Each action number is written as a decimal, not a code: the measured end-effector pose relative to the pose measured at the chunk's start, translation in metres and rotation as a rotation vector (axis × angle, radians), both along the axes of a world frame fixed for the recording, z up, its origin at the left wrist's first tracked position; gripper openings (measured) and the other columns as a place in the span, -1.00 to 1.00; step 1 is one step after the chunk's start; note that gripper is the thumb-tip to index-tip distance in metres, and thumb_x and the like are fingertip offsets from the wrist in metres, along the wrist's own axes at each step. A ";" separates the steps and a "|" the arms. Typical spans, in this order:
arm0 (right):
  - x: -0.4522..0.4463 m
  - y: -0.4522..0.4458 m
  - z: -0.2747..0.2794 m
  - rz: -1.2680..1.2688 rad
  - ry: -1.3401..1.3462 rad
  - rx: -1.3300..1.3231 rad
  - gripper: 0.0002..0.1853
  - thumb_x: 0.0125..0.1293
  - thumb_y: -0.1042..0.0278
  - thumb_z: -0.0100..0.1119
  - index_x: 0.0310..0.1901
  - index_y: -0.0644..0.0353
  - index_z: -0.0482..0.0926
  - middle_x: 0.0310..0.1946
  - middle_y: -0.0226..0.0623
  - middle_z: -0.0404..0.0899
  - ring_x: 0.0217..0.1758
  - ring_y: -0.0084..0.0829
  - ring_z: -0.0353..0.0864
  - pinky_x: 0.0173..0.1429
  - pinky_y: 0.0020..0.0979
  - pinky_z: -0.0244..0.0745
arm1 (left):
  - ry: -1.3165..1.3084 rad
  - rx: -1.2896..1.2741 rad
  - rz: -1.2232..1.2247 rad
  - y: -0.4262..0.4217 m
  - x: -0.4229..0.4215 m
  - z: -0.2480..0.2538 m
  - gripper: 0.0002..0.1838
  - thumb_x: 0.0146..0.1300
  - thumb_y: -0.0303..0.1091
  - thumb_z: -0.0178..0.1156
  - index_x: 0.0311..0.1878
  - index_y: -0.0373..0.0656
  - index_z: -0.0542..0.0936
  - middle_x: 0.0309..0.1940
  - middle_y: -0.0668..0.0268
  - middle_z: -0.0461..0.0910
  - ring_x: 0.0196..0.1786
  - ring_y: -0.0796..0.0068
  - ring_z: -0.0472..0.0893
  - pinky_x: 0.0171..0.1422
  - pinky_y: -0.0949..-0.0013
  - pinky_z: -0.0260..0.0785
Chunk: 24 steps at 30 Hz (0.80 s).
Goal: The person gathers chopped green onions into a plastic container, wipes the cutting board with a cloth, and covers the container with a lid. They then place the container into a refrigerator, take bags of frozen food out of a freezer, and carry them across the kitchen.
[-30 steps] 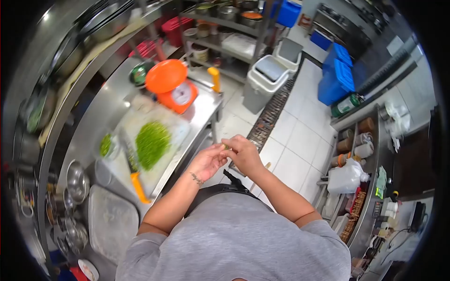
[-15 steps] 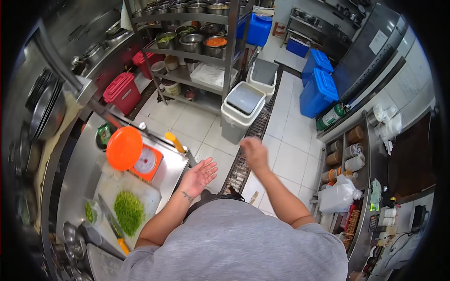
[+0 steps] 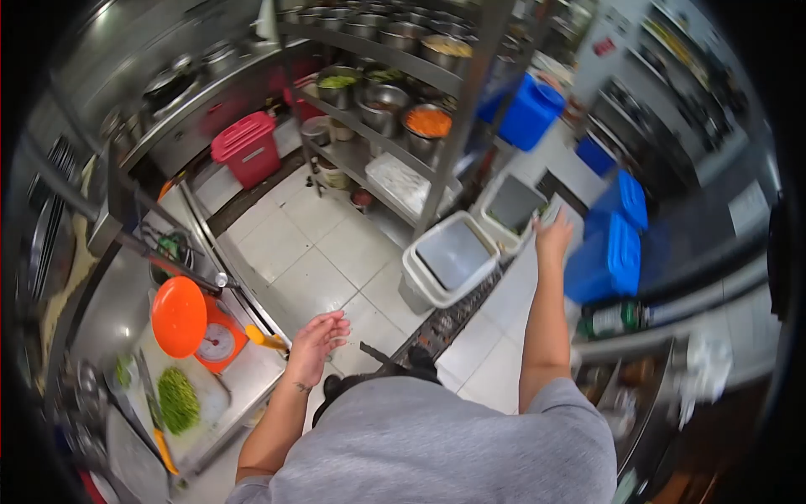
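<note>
Your right hand (image 3: 552, 237) hovered by the farther bin (image 3: 514, 202).
Your left hand (image 3: 314, 346) had loosely spread fingers; the right's, I couldn't tell.

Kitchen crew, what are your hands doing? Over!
Left hand open, empty. Right hand stretched toward far bin, grip unclear. Chopped greens on board, knife alongside. Nothing visibly blocking.

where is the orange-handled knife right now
The orange-handled knife lies at the lower left of the head view, just left of the chopped greens on the cutting board.
</note>
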State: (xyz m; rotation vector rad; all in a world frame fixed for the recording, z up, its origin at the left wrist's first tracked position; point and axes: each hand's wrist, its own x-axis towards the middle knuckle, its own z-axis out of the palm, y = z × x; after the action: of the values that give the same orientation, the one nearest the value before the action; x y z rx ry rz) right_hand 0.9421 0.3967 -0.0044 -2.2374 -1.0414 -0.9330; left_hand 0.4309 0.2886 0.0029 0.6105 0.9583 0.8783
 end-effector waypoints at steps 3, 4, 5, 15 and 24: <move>-0.009 0.076 0.013 0.520 0.350 -0.164 -0.66 0.20 0.20 0.36 -0.14 0.30 0.63 -0.25 -0.11 0.66 -0.28 -0.30 0.61 -0.13 -0.32 0.49 | 0.150 -0.071 0.196 0.005 0.043 -0.003 -0.65 0.39 -0.20 0.12 0.13 -0.20 0.53 -0.05 0.28 0.62 0.01 0.47 0.58 0.10 0.39 0.41; -0.038 0.084 0.049 0.742 0.736 -0.281 -0.73 0.22 0.25 0.34 -0.21 0.32 0.64 -0.38 -0.18 0.66 -0.38 -0.41 0.59 -0.21 -0.36 0.48 | 0.176 -0.028 0.259 0.002 0.059 0.009 -0.67 0.37 -0.26 0.14 0.12 -0.20 0.55 -0.04 0.27 0.61 0.01 0.47 0.57 0.11 0.38 0.39; -0.079 0.086 0.092 0.947 0.813 -0.290 -0.78 0.23 0.31 0.33 -0.27 0.33 0.64 -0.48 -0.24 0.61 -0.44 -0.48 0.53 -0.27 -0.41 0.44 | 0.177 0.133 0.300 0.002 0.069 0.024 -0.70 0.33 -0.36 0.17 0.09 -0.22 0.55 -0.02 0.27 0.61 0.02 0.48 0.57 0.12 0.38 0.38; -0.258 -0.117 0.357 2.239 -0.255 -0.116 -0.83 0.06 0.37 0.34 -0.36 0.18 0.54 -0.64 -0.39 0.40 -0.62 -0.41 0.26 -0.57 -0.41 0.14 | 2.167 0.922 0.440 -0.161 0.118 0.355 -0.83 -0.22 -0.35 0.28 -0.45 -0.06 0.58 -0.28 0.39 0.63 -0.35 0.40 0.56 -0.25 0.36 0.33; -0.344 -0.238 0.373 2.675 -0.553 0.435 -0.82 0.14 0.46 0.11 -0.54 0.28 0.36 -0.67 -0.26 0.35 -0.68 -0.40 0.37 -0.66 -0.42 0.20 | 3.056 1.074 0.253 -0.415 0.032 0.375 -0.86 0.35 -0.40 0.00 -0.26 -0.21 0.53 -0.26 0.26 0.50 -0.36 0.41 0.50 -0.19 0.30 0.27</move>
State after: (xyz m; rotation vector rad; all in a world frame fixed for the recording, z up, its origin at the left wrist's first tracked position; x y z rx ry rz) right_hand 0.5977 0.1585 0.3683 0.7893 -2.1212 -0.1200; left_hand 0.4631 -0.1268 0.3781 -1.3515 -1.3409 0.1889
